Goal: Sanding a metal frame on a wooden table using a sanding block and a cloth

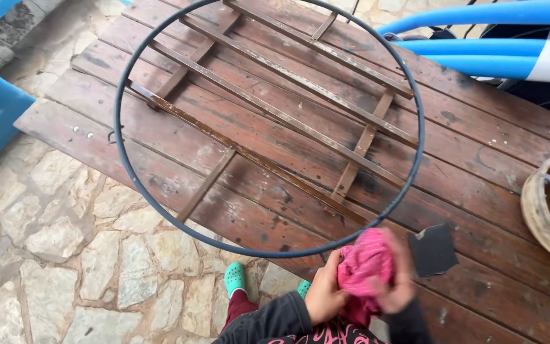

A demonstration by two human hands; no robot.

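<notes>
Item: pink cloth (365, 262), bunched between both hands at the near table edge. Left hand (323, 294) clasps its lower left side; right hand (397, 288), blurred, closes over its right. Just right of the grip: dark sandpaper sheet (433, 250). Just above: round metal grill frame (268, 121) on the wooden table (491, 153). Far right: bucket (545, 207).

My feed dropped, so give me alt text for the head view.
Both hands, left hand and right hand, bunch a pink cloth over a wet brown plank table. On it lies a round dark metal hoop with rusty crossbars, beside a dark grey sheet.
</notes>
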